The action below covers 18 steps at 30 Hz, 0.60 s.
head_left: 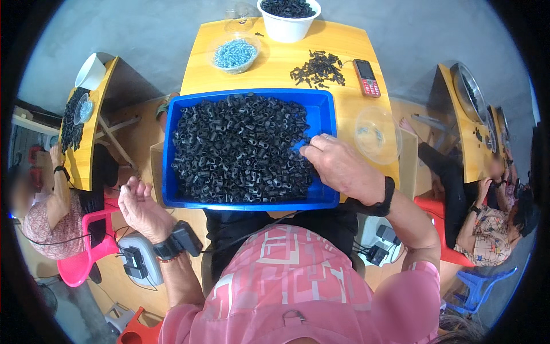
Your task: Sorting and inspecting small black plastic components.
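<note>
A blue tray (326,109) full of small black plastic pieces (240,149) lies on the near part of a yellow table (286,63). My right hand (338,166) reaches into the tray's right side, fingertips pinching among the black pieces. My left hand (140,209) is held up to the left of the tray, off the table, fingers curled; whether it holds a small piece I cannot tell. Both wrists wear black bands.
Farther back stand a clear bowl of silvery screws (235,54), a white bowl of black parts (288,17), a loose heap of black parts (318,70), a red phone (366,77) and a clear empty bowl (377,135). Other people sit at tables left (51,212) and right (487,223).
</note>
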Available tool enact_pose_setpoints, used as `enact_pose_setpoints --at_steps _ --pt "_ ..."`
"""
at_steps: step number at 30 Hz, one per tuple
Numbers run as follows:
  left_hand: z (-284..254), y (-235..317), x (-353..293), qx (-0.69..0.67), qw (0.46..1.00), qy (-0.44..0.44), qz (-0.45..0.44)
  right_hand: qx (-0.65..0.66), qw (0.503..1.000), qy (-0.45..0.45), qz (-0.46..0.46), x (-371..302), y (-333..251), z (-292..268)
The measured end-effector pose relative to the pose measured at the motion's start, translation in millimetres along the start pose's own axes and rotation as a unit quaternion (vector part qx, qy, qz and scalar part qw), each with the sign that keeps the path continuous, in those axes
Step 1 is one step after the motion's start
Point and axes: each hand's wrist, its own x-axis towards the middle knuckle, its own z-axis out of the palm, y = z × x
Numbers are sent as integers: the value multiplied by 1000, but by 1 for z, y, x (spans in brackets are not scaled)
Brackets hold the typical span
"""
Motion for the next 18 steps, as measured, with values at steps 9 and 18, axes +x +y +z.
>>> enact_pose_setpoints --at_steps 9,18 --pt "-260 -147 91 50 929 -68 -359 21 998 -57 -13 24 2 16" --pt "-220 -185 65 230 909 29 -345 58 997 -49 33 24 7 24"
